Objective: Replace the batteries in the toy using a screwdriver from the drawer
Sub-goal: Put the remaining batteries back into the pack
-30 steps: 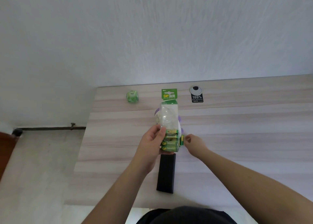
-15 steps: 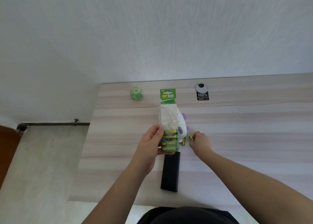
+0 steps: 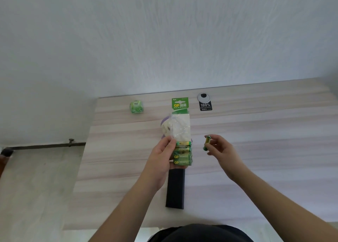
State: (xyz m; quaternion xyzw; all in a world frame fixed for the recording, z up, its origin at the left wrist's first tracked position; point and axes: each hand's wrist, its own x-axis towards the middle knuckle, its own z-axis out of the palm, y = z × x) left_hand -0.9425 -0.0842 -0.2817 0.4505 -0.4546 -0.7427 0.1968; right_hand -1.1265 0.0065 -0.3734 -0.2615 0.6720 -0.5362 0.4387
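Pale wood-grain table (image 3: 256, 132) stands against a white wall. Over its middle, the left hand (image 3: 161, 157) grips a battery pack (image 3: 181, 132) by its lower end, where green cells show under the clear wrap. The right hand (image 3: 221, 150) pinches a single green battery (image 3: 207, 143) just right of the pack. A white-and-purple toy (image 3: 165, 127) lies behind the pack, partly hidden. Nearer lies a black case (image 3: 175, 188). Far along the table sit a small green cube (image 3: 136, 107) and a round cable grommet (image 3: 204, 96).
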